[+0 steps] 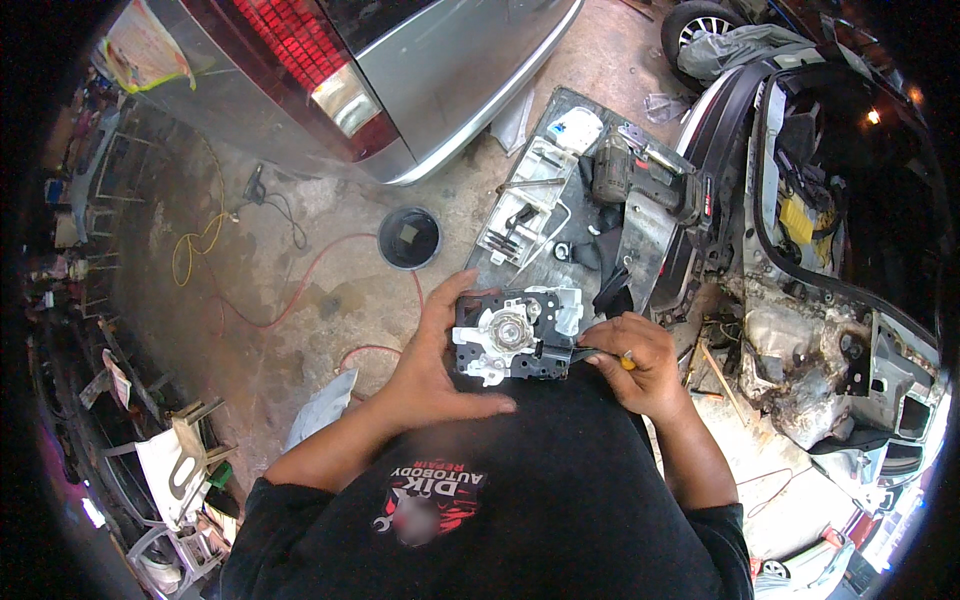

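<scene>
My left hand grips the left side of a mechanism in front of my chest, fingers behind its upper edge and thumb below. It is a black plate with white plastic pieces and a round ring in the middle. At its lower right corner, my right hand is closed in a pinch on a thin dark tool with a yellow end. The tool's inner end meets a small black block on the mechanism. Whether its tip is inserted there, I cannot tell; the fingers cover part of it.
Beyond my hands stands a dark work board with a white plastic housing and a cordless power tool. A black bucket and a red hose are on the floor. A silver car stands ahead, a stripped vehicle body at right.
</scene>
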The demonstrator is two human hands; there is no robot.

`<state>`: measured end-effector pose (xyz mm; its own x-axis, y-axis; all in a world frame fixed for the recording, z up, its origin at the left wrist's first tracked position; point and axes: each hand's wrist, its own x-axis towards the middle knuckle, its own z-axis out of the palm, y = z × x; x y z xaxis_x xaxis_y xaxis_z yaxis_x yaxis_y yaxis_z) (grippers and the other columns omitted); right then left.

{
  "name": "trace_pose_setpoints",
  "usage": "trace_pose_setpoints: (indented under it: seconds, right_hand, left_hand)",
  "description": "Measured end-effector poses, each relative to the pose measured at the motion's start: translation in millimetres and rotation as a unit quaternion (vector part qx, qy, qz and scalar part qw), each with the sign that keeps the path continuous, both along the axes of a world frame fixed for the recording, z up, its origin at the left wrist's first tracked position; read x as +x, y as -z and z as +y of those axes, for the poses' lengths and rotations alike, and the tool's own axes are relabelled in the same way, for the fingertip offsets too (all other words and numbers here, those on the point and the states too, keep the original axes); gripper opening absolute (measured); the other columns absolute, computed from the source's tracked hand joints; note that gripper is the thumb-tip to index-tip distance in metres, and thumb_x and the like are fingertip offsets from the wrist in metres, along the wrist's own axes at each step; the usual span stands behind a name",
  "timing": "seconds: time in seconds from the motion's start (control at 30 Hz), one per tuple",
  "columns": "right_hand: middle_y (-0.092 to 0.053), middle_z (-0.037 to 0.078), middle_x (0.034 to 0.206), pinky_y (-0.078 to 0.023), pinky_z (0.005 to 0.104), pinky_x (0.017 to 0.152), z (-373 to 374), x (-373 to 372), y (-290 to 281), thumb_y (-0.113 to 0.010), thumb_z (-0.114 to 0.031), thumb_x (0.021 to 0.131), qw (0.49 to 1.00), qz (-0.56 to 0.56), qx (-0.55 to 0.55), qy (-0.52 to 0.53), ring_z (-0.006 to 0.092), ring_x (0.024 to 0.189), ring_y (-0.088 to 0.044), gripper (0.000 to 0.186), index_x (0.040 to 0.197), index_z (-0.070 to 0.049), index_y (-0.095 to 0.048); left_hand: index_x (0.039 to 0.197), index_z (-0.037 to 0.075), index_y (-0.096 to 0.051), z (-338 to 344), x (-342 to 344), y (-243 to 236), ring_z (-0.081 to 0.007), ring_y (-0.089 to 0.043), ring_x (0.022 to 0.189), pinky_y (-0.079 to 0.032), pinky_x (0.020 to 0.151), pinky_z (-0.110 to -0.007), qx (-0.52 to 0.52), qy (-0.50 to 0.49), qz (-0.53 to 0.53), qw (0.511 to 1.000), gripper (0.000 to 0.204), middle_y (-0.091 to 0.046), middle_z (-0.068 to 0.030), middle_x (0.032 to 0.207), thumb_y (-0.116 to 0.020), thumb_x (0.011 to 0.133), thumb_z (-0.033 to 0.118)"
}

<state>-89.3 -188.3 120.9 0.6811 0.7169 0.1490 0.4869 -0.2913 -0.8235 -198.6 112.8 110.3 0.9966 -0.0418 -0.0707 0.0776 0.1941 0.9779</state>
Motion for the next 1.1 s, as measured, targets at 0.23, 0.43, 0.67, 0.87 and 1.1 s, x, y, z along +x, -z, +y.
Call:
trace_pose_setpoints:
  seconds: [0.23, 0.43, 0.67, 0.87, 1.1]
  right_hand:
    - [-0.082, 0.011, 0.11, -0.055, 0.0412, 0.079, 0, 0, 2, -0.085, -0.002, 0.087, 1.0, -0.015, 0.016, -0.005, 0.0307, 0.092, -0.077, 0.026, 0.113, -0.006, -0.081]
    - [-0.081, 0.014, 0.114, -0.061, 0.0423, 0.091, -7, 0, -13, -0.083, 0.002, 0.085, 0.999, 0.001, -0.023, 0.046, 0.0345, 0.102, -0.079, 0.037, 0.121, -0.007, -0.081]
    - [-0.077, 0.013, 0.102, -0.057, 0.045, 0.076, -27, 6, -29, -0.084, 0.003, 0.079, 0.992, -0.052, -0.108, 0.037, 0.036, 0.085, -0.074, 0.049, 0.127, -0.007, -0.078]
    - [-0.073, 0.011, 0.09, -0.051, 0.0454, 0.068, -27, 6, -11, -0.085, 0.004, 0.072, 0.996, -0.07, -0.038, 0.035, 0.0352, 0.074, -0.067, 0.034, 0.101, -0.006, -0.069]
    - [-0.07, 0.01, 0.085, -0.048, 0.047, 0.066, -25, 10, -7, -0.082, 0.003, 0.069, 0.994, -0.099, -0.022, 0.028, 0.0362, 0.073, -0.064, 0.035, 0.099, -0.008, -0.068]
  left_hand:
    - [0.156, 0.004, -0.048, 6, 14, 3, -0.0413, -0.051, 0.155, -0.042, 0.126, -0.048, 0.286, 0.039, -0.053, 0.956, 0.112, -0.049, -0.0281, 0.163, -0.109, 0.066, 0.03]
    - [0.152, 0.005, -0.051, 3, 13, -1, -0.0322, -0.067, 0.135, -0.054, 0.114, -0.043, 0.255, 0.014, -0.031, 0.966, 0.101, -0.062, -0.0207, 0.148, -0.105, 0.068, 0.021]
    - [0.151, 0.004, -0.052, 0, 13, -8, -0.0229, -0.069, 0.12, -0.055, 0.107, -0.039, 0.234, 0.004, 0.027, 0.972, 0.097, -0.068, -0.0125, 0.131, -0.103, 0.07, 0.019]
    - [0.148, 0.005, -0.054, 0, 18, -9, -0.0256, -0.075, 0.116, -0.059, 0.1, -0.039, 0.24, -0.003, -0.001, 0.971, 0.092, -0.074, -0.0149, 0.125, -0.102, 0.071, 0.017]
    - [0.153, 0.005, -0.05, 5, 16, -9, -0.0207, -0.067, 0.122, -0.054, 0.109, -0.038, 0.248, 0.014, 0.007, 0.969, 0.099, -0.067, -0.0111, 0.131, -0.103, 0.071, 0.016]
